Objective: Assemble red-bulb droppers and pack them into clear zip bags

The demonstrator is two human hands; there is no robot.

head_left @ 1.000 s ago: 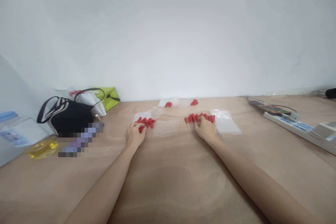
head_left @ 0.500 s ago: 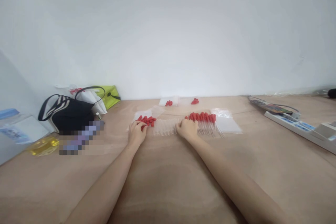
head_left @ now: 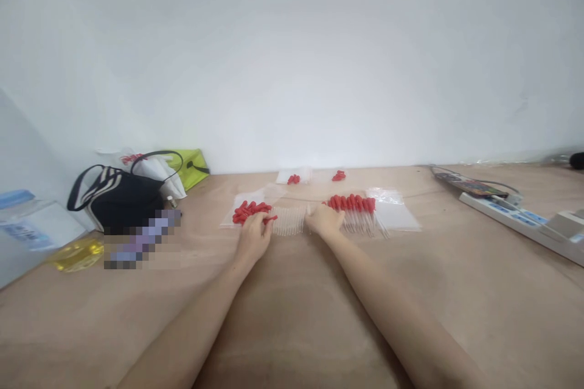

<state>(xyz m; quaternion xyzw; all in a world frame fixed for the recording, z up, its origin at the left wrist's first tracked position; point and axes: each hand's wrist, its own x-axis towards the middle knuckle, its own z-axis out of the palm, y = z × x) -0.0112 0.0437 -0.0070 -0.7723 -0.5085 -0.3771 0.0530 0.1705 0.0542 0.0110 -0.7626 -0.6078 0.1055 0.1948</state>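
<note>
My left hand point(head_left: 254, 238) is closed with a red rubber bulb point(head_left: 272, 218) pinched at its fingertips, pointing right. Just behind it lies a pile of loose red bulbs point(head_left: 246, 209) on a clear plastic bag. Between my hands a row of thin clear dropper tubes point(head_left: 287, 222) lies side by side. At the right end of that row, my right hand point(head_left: 325, 220) is closed, its fingertips pinching what looks like one clear tube point(head_left: 308, 210). Right beside this hand, several droppers with red bulbs point(head_left: 352, 202) on clear tubes lie in a row.
Clear plastic bags point(head_left: 393, 216) lie to the right of the droppers. Two small clusters of red bulbs point(head_left: 293, 180) sit farther back. At left are a black bag point(head_left: 125, 203), a green bag point(head_left: 194, 167) and a yellow bottle point(head_left: 77, 254); at right, a power strip point(head_left: 520, 225) and a phone point(head_left: 479, 188).
My left hand has moved right, away from the bulb pile, with a red bulb now showing in its fingers. My right hand has stayed nearly in place, and a tube now shows at its fingertips.
</note>
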